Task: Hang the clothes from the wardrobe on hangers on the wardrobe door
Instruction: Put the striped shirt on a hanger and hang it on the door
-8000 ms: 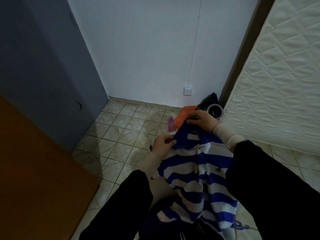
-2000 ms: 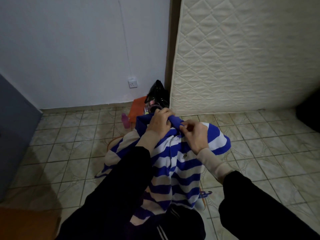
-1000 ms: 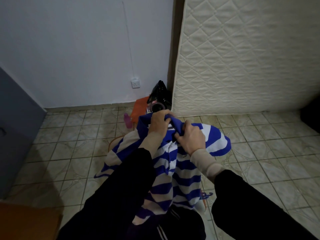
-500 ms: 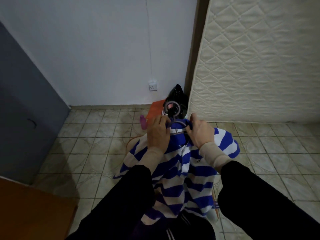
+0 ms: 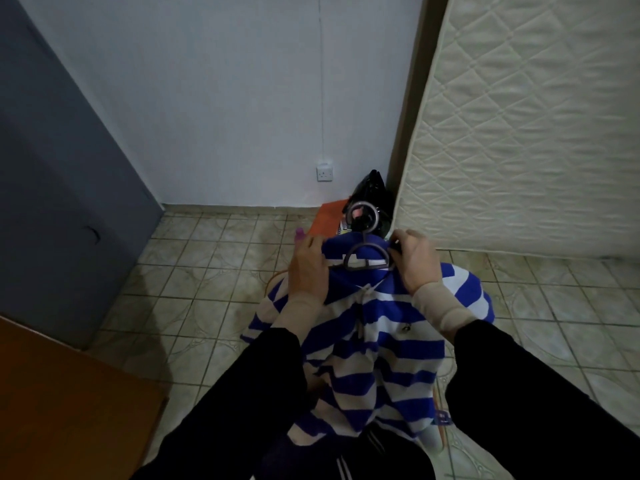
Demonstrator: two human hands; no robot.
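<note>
Shirt (image 5: 374, 344) in blue and white stripes hung in the middle of the head view, in front of the person, its collar at the far end and its body trailing down toward the near edge, so its long axis ran far to near. A grey hanger (image 5: 365, 259) sat inside the collar, its bar lying left to right and its round hook (image 5: 363, 218) sticking out past the collar toward the far wall. The left hand (image 5: 309, 271) gripped the left side of the collar, fingers curled over the blue cloth. The right hand (image 5: 417, 259) held the right side, fingers bent round the collar and the hanger's right end; whether they pinched the hanger itself could not be told. Both wrists showed beige cuffs under black sleeves. A striped sleeve (image 5: 471, 292) of the shirt bulged out to the right of the right wrist.

The floor (image 5: 207, 271) was tiled. On it, beyond the shirt, an orange thing (image 5: 327, 218) lay flat against the far wall, and a black bag (image 5: 372, 187) stood behind the hook in the corner; what it held could not be seen. A pink bottle top (image 5: 300, 233) showed just left of the left hand. A wall socket (image 5: 324, 172) sat low on the white wall. A quilted mattress (image 5: 536, 133) stood upright on the right. A grey door (image 5: 62, 168) filled the left side, and a brown wooden panel (image 5: 62, 403) lay at the near left.
</note>
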